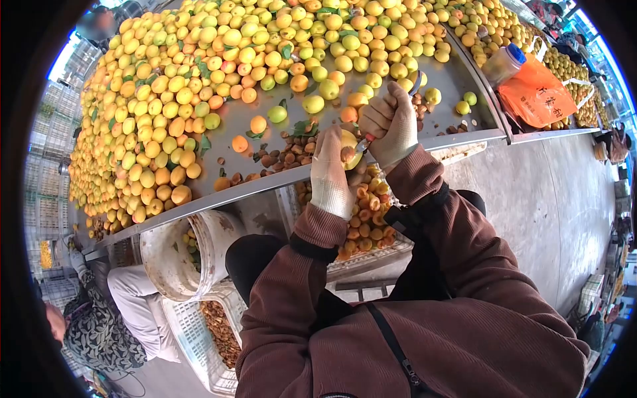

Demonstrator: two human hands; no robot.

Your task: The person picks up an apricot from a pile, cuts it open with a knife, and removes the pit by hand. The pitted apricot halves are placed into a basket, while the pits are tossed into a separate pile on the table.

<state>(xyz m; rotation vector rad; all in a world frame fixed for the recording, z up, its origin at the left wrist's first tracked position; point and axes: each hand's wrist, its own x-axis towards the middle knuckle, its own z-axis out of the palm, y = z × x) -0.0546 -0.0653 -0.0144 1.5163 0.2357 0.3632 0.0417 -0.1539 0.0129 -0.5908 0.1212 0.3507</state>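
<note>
Gloved left hand [332, 174] grips an apricot [350, 148] beside the steel table [458, 78]; right hand [391, 123] clasps a knife [364, 144], mid-cut; pitting seemingly follows.

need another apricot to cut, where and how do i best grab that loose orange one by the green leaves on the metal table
Take the loose orange apricot across its round middle, with the fingertips coming from above. It lies alone on bare metal table, clear space all round, so nothing blocks a top pinch. Probably use the left hand, once it puts down the apricot it holds; the right hand holds a small knife.
</note>
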